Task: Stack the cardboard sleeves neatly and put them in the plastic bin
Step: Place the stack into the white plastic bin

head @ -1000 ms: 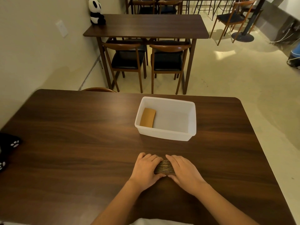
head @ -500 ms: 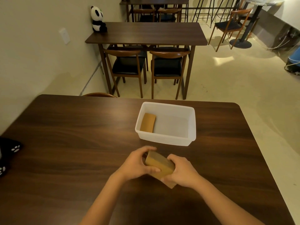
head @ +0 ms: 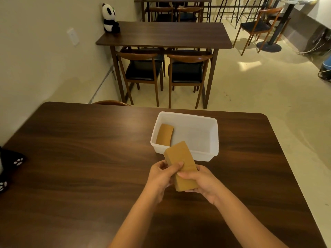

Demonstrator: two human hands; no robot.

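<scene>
A thick stack of brown cardboard sleeves [head: 180, 159] is lifted off the dark wooden table [head: 86, 158], its far end reaching over the near rim of the white plastic bin [head: 214, 138]. My left hand [head: 162, 174] grips the stack's left side, thumb on its top face. My right hand [head: 202, 179] holds its near right end from below and the side. One more brown sleeve [head: 164, 134] lies flat inside the bin at its left end.
A black plush toy with white paw prints [head: 10, 165] sits at the table's left edge. Beyond the table stand another dark table [head: 164, 34] with a panda plush [head: 110, 18] and two chairs [head: 143, 72]. Pale floor lies to the right.
The stack went from lying pressed under both hands on the table to being lifted, turned flat side up, and carried forward to the bin's near rim.
</scene>
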